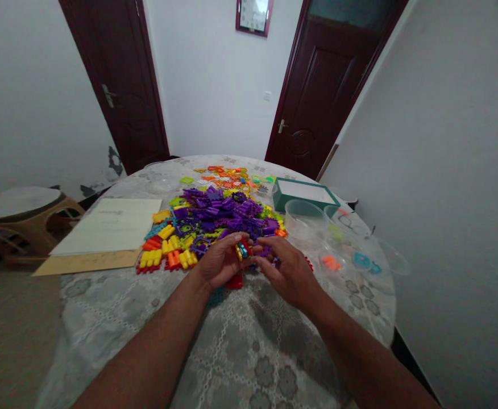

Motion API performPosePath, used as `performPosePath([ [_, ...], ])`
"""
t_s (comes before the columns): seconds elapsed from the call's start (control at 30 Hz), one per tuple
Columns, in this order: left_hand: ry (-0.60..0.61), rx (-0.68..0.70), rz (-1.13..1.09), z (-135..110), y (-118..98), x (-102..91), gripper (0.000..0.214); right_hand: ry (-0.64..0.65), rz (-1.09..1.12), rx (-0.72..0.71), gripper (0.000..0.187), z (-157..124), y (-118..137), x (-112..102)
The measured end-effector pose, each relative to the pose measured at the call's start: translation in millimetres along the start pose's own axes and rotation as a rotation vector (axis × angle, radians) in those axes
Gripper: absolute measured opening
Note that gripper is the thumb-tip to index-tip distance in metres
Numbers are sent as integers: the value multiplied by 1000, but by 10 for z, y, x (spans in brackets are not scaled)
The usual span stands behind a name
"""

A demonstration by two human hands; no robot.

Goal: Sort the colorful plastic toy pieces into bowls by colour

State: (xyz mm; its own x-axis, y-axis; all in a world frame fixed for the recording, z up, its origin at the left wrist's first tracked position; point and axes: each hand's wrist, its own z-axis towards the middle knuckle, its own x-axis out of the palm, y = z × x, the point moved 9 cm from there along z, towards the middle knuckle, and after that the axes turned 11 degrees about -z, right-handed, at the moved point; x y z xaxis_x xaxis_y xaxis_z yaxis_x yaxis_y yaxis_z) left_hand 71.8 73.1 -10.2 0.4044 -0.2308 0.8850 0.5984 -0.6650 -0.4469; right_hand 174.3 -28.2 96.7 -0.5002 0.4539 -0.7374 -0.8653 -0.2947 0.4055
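Observation:
A heap of plastic building pieces (219,216), mostly purple with yellow, orange and green ones, covers the middle of a round table (249,352). My left hand (219,261) is curled around a small cluster of joined pieces (243,250) in red, blue and yellow at the heap's near edge. My right hand (289,271) meets it from the right, fingers pinched on the same cluster. A red piece (234,282) lies under my left hand.
Several clear plastic cups (304,218) with a few pieces stand to the right, by a teal box (306,194). A paper sheet on cardboard (104,230) lies left. A wooden stool (23,218) stands beyond the table's left edge. Two dark doors are behind.

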Motion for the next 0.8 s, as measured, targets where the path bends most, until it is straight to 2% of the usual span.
performPosePath([
  [0.13,-1,1,35,9,32,-15,13,-20,11,1,31,-25,-27,290],
  [0.27,-24,-2,40,4,62,-20,9,-84,43,148,23,-74,-244,305],
  [0.4,-25,-43,44,-12,78,11,11,-166,41,266,27,-124,-454,66],
  [0.53,4,-79,21,-13,77,28,16,-347,-219,192,27,-156,-581,-383],
  [0.6,2,-80,7,-3,75,12,17,-401,-374,134,26,-171,-644,-511],
  [0.7,4,-80,-11,16,87,-3,18,-401,-534,76,23,-179,-719,-508],
  [0.8,6,-85,-2,21,105,5,18,-388,-527,33,24,-189,-647,-399],
])
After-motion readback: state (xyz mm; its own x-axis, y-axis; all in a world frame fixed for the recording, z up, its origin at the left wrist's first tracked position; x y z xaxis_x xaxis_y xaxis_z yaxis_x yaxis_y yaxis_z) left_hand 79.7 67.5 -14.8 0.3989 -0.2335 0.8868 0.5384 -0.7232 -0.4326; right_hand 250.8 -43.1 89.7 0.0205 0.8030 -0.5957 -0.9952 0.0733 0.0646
